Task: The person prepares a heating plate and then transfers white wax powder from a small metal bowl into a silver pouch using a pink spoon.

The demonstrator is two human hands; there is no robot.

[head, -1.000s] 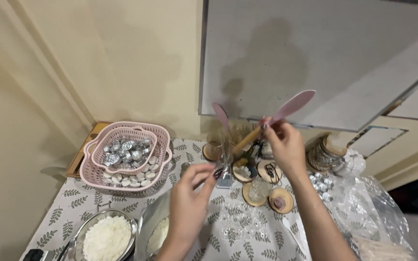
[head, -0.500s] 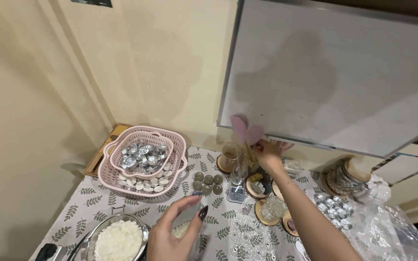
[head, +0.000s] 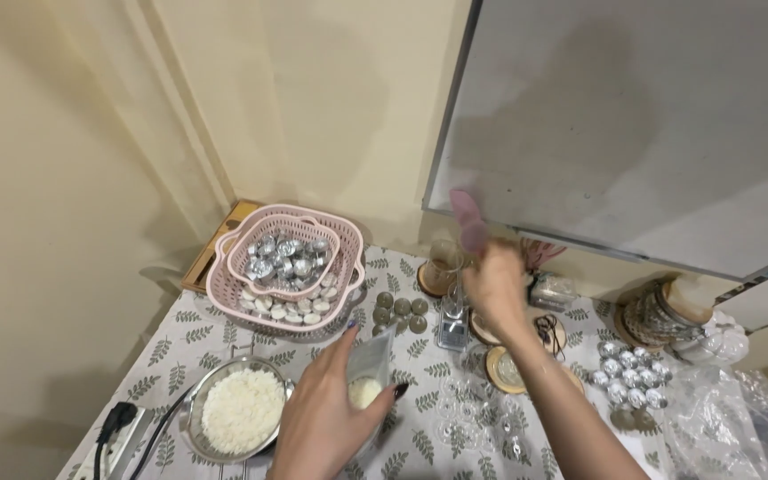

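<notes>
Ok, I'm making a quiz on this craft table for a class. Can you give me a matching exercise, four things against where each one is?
Things:
1. pink baskets
2. metal bowl of white flakes
3. pink spatula
4. small clear pouch

Places:
A. in the right hand, raised near the wall
B. far left corner of the table, nested
C. in the left hand
D. near left part of the table, beside the power strip

Pairs: 1-B, 2-D, 3-A, 4-C
</notes>
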